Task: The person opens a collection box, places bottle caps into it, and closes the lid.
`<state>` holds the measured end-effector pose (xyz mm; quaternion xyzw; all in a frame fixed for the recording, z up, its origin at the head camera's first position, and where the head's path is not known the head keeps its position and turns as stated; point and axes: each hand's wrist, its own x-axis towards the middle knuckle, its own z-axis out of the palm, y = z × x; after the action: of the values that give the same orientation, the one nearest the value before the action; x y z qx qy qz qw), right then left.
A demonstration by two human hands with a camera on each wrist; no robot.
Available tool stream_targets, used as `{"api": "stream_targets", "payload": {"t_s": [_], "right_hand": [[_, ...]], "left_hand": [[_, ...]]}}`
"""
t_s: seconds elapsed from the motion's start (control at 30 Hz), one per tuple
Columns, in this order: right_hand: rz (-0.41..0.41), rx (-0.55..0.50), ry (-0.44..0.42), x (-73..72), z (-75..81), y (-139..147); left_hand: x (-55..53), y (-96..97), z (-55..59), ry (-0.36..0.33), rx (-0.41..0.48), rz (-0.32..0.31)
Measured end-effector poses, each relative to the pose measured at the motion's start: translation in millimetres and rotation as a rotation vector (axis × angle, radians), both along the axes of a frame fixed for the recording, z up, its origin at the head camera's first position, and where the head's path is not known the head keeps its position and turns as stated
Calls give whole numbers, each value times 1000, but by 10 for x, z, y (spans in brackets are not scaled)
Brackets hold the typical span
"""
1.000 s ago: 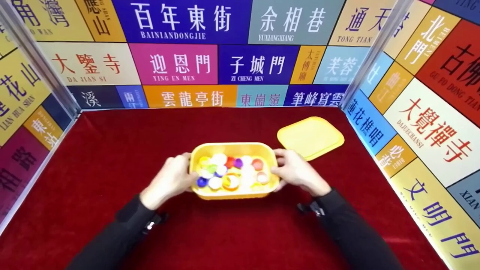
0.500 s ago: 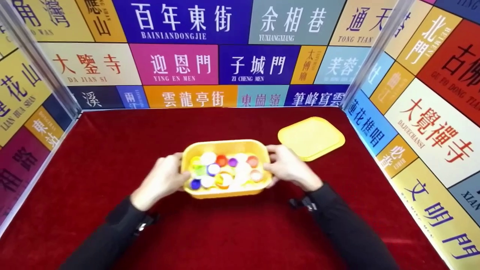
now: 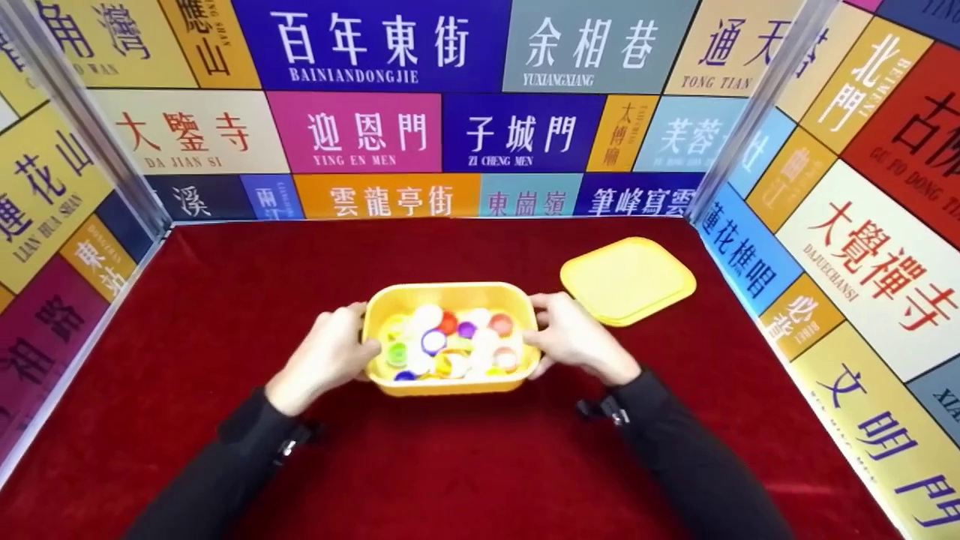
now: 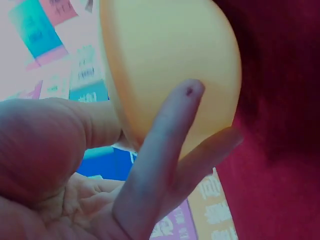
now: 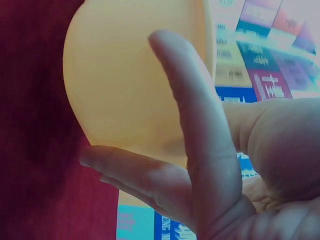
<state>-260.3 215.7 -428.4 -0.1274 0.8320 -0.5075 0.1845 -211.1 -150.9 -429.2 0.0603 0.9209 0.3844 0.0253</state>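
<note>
Both hands hold a yellow plastic box point(image 3: 450, 388) by its short ends, its open top facing up. Inside lie several small round caps point(image 3: 466, 330) in white, red, purple, blue, green and yellow, many washed out by glare. My left hand point(image 3: 328, 358) grips the left end, thumb over the rim; in the left wrist view its fingers point(image 4: 165, 130) lie along the outer wall point(image 4: 175, 45). On the opposite end, my right hand point(image 3: 576, 339) mirrors this grip. The right wrist view shows one finger point(image 5: 200, 115) up the wall and others near the base edge.
A yellow lid point(image 3: 628, 281) lies flat at the back right, beyond the right hand. Dark red cloth point(image 3: 465, 465) covers the table. Panels with printed signs point(image 3: 367, 131) enclose the back, left and right sides.
The box has moved slightly left with both hands. Inside it the caps have shifted about: the green and blue ones sit in different spots. The lid stays put on the cloth.
</note>
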Motion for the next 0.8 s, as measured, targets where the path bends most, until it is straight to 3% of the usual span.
{"api": "stream_targets", "payload": {"t_s": [0.1,0.2,0.43,0.8], "right_hand": [[-25,11,-16,-7,-5,29],[-63,28,-53,-24,-40,136],[-54,16,-117,-86,-202,215],[-46,37,-100,-82,-247,252]], "left_hand": [[-2,-5,-43,-51,59,-31],[-35,72,-115,-56,76,-56],[-41,127,-284,-100,117,-35],[-24,111,-318,-104,111,-15]]}}
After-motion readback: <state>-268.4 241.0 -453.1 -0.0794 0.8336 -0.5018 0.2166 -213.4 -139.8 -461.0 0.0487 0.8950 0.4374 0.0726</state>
